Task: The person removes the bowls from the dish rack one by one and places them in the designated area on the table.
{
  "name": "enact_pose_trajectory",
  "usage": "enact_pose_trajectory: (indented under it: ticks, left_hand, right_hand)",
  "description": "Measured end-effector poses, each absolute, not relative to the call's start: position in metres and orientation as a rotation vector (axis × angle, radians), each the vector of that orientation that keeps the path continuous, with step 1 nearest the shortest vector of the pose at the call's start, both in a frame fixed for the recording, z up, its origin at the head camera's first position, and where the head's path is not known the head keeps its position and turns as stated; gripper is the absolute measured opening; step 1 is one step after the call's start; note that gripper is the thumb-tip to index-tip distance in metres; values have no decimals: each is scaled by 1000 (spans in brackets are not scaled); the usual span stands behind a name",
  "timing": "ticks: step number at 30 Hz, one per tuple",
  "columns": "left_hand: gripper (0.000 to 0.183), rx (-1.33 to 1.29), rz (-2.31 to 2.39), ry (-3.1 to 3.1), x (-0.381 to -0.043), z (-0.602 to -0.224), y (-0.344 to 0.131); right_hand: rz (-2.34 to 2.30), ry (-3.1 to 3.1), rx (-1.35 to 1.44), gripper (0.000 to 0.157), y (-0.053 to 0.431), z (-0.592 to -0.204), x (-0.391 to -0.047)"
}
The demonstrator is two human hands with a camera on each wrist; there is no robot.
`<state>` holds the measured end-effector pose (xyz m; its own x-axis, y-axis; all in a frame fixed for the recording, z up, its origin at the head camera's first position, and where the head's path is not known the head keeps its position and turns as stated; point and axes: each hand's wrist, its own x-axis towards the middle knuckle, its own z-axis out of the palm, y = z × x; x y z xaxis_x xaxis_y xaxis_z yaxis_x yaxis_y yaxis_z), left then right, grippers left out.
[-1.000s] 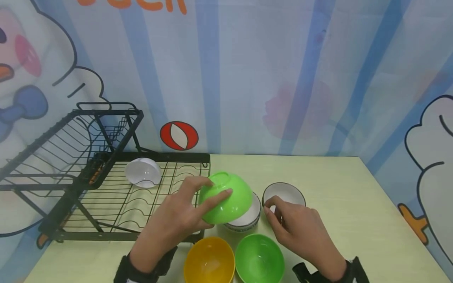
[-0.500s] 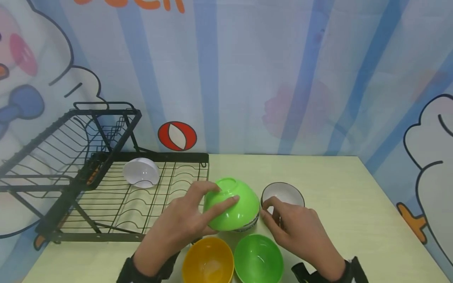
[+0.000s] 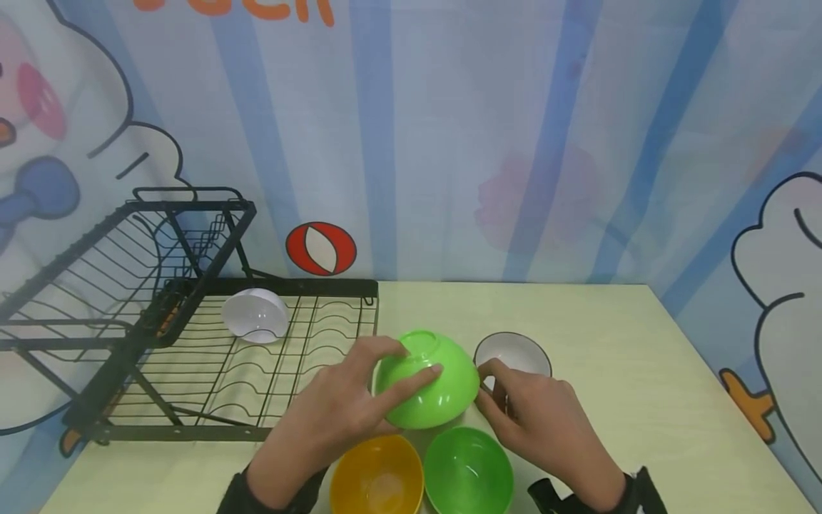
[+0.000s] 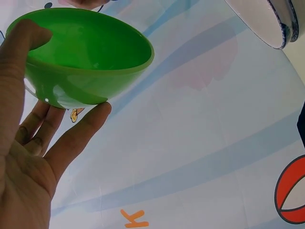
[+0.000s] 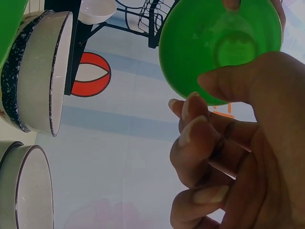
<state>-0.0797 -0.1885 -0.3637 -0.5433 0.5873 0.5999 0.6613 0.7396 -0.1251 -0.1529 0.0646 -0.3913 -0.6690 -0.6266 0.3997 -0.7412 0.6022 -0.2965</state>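
My left hand (image 3: 349,389) grips a green bowl (image 3: 433,389) tilted with its base toward me. In the left wrist view the thumb lies inside the bowl and the fingers spread under its outer wall. At the bowl's right rim is my right hand (image 3: 539,414), thumb and curled fingers on either side of the edge in the right wrist view. Below the held bowl stand a yellow bowl (image 3: 377,475) and a second green bowl (image 3: 469,471). Speckled-rim white bowls (image 5: 38,71) are stacked behind it, hidden in the head view. A dark-rimmed white bowl (image 3: 514,348) is partly behind my right hand.
A black wire dish rack (image 3: 212,430) occupies the left of the pale table (image 3: 616,371), its raised tier at far left. One white bowl (image 3: 255,314) leans in the rack's lower tier. A printed curtain (image 3: 437,143) hangs behind the table.
My left hand has moved right and slightly toward me with the green bowl, now covering the stacked white bowls. The bowl's rim has come to my right fingertips; that hand has hardly moved.
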Motion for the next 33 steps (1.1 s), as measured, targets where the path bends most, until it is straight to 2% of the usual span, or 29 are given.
enact_pose_trajectory:
  ticks: [33]
  left_hand:
    - [80,-992,-134,-2274,-80,-368,-179]
  right_hand:
    - [616,-2561,1106,16,65,-392,-153]
